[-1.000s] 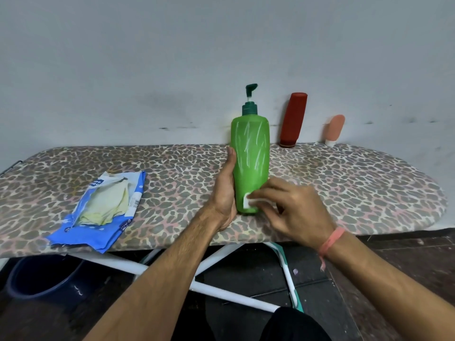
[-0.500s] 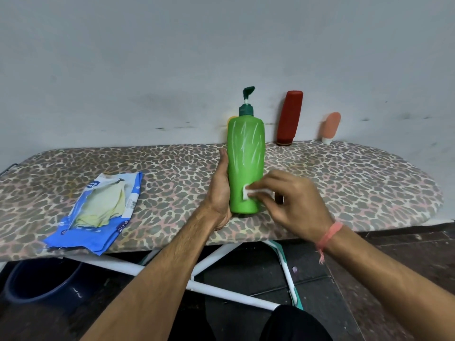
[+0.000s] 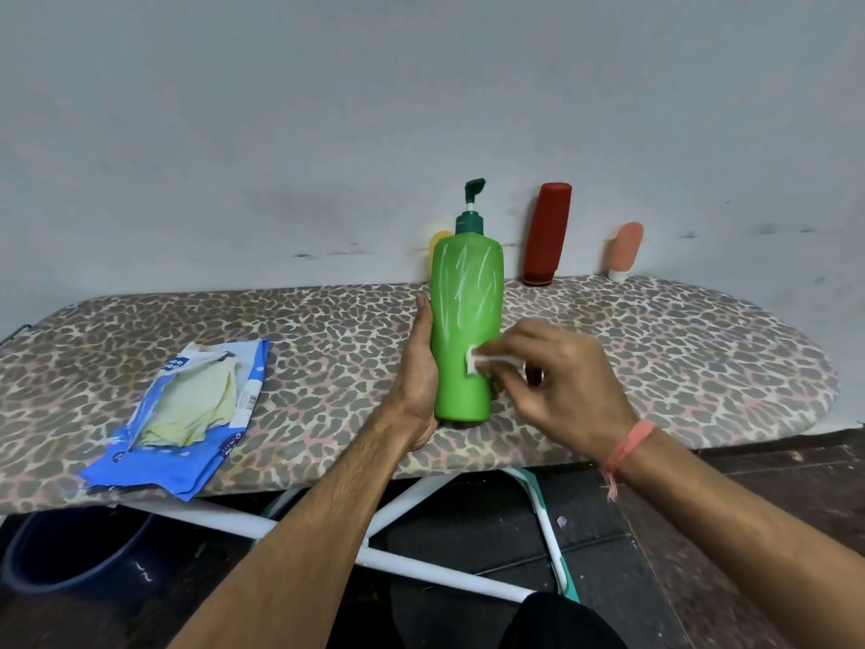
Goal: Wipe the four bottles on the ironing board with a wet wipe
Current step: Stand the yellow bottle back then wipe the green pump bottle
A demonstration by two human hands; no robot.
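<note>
A tall green pump bottle with white streaks stands upright near the front edge of the leopard-print ironing board. My left hand wraps round its left side and back. My right hand pinches a small folded white wet wipe and presses it against the bottle's lower right front. A red bottle and a small peach tube lean against the wall at the back. A yellow bottle shows partly behind the green one.
An open blue wet-wipe pack lies on the board's left part. White board legs cross below, beside a dark blue basin on the floor at the lower left. A grey wall rises right behind the board.
My right hand has slid the wipe upward on the green bottle, from near its base to its lower middle. My left hand has kept hold of the bottle.
</note>
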